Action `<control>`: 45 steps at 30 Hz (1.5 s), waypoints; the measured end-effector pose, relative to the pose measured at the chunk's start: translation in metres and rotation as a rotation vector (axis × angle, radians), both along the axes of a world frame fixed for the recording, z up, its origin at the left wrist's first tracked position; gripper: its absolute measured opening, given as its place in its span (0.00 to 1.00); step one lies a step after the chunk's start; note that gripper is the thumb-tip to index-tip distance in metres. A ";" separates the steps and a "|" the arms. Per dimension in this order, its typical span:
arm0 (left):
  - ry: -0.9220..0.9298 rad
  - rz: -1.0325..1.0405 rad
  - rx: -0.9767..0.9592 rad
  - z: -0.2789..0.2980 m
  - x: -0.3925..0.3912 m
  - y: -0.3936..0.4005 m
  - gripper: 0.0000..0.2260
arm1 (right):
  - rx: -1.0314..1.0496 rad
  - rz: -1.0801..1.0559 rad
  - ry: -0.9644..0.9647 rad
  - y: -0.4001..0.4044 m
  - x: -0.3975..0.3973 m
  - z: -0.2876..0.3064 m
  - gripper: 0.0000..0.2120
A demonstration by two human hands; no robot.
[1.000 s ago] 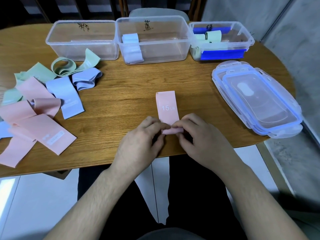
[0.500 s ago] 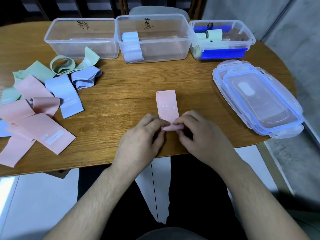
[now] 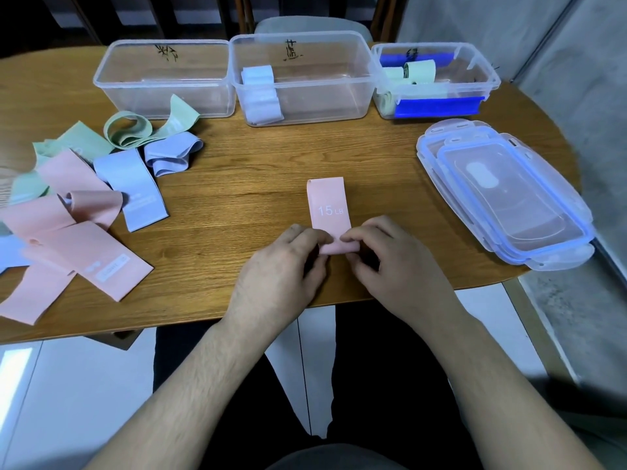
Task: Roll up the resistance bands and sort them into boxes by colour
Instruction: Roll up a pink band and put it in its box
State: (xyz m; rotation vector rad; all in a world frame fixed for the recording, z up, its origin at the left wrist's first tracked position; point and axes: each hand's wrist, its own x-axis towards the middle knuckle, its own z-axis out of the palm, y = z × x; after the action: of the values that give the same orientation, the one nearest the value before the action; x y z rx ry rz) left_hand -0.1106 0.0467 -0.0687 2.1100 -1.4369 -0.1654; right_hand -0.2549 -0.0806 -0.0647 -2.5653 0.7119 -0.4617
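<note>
Fingertips of the left hand (image 3: 278,279) and right hand (image 3: 395,271) are pinching the rolled near end of a pink band (image 3: 329,212) printed "15 LB", lying flat on the wooden table (image 3: 237,184).

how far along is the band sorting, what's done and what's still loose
Done: rolled blue bands sit in the middle box and green rolls in the right box. In hand: left hand and right hand are rolling the pink 15 LB band. Left: the loose pile of pink, blue and green bands; the left box looks empty.
</note>
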 end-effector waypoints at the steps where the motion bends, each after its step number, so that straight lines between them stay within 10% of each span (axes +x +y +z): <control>1: -0.011 0.003 0.008 0.000 0.000 0.000 0.14 | 0.014 -0.003 -0.006 -0.001 0.001 0.000 0.11; 45: -0.226 -0.037 -0.013 0.004 -0.020 0.028 0.14 | -0.027 0.128 0.060 0.020 -0.025 0.003 0.11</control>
State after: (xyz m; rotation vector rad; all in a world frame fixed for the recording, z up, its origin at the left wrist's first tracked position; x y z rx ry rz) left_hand -0.1304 0.0743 -0.0649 2.1469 -1.6020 0.0707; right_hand -0.2794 -0.0605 -0.0616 -2.6408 0.5605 -0.3559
